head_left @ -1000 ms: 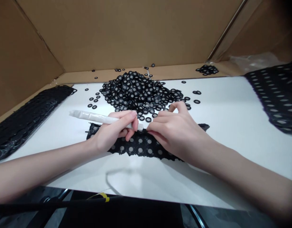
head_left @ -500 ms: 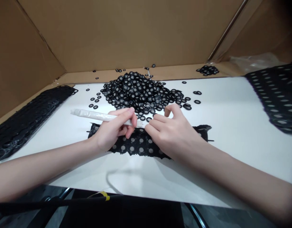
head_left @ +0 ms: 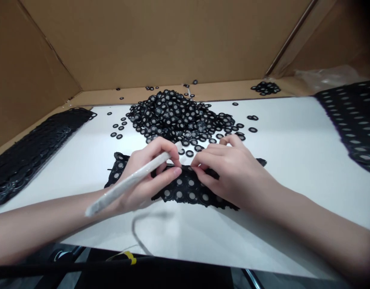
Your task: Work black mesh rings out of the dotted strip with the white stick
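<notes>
A black rubbery strip with rows of pale round spots (head_left: 179,193) lies across the white sheet in front of me. My left hand (head_left: 150,172) pinches the strip's far edge between thumb and forefinger and also holds a white wrapped stick (head_left: 130,182), which slants down to the left over the wrist. Just to the right, the fingertips of my right hand (head_left: 225,166) pinch the same far edge, close to my left fingertips. Parts of the strip are hidden under both hands.
Beyond the strip is a heap of black rings with pale centres (head_left: 172,114). A black perforated sheet (head_left: 31,148) lies left, a spotted black sheet (head_left: 353,120) right. A small ring pile (head_left: 265,88) sits near the cardboard wall (head_left: 160,40).
The white stick has swung from nearly level to a slant, its free end now lower. My left hand has closed on the strip's edge, and the strip's near edge has shifted slightly.
</notes>
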`<state>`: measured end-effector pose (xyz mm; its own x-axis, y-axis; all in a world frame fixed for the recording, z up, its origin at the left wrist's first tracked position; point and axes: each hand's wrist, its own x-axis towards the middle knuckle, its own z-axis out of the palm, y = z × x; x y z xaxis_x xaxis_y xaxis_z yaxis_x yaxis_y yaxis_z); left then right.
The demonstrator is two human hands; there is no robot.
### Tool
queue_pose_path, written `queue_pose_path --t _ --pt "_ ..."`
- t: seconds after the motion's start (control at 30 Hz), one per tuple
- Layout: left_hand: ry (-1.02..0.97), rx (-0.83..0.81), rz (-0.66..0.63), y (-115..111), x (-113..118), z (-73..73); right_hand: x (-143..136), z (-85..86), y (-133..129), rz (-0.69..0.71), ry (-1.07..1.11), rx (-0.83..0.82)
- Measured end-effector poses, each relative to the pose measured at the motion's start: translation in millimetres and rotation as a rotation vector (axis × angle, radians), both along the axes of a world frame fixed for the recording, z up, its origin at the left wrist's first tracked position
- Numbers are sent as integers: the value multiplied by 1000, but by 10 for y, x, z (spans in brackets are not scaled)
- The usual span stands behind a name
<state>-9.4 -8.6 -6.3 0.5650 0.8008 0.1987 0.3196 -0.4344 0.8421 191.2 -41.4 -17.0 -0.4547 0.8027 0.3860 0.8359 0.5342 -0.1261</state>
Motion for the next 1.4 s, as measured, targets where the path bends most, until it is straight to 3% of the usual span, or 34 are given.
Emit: queue_pose_path --t 0.13,0.27,0.47,0.67,0.8,0.97,1.4 --pt "137 118 -147 -1 -27 11 43 -5 -4 41 87 -47" --pt "202 67 -244 37 -32 35 117 -81 -44 110 132 5" --pt "149 -121 -129 165 45 173 209 -132 -177 196 118 57" --pt "123 -283 -103 319 199 333 219 -112 -221 200 70 45" --pt "67 -311 -170 418 278 231 184 -159 -221 160 38 105" --pt "144 -367 -225 535 215 73 165 -202 -218 130 7 110" --pt "190 -427 -276 516 189 100 186 -170 -234 126 0 88"
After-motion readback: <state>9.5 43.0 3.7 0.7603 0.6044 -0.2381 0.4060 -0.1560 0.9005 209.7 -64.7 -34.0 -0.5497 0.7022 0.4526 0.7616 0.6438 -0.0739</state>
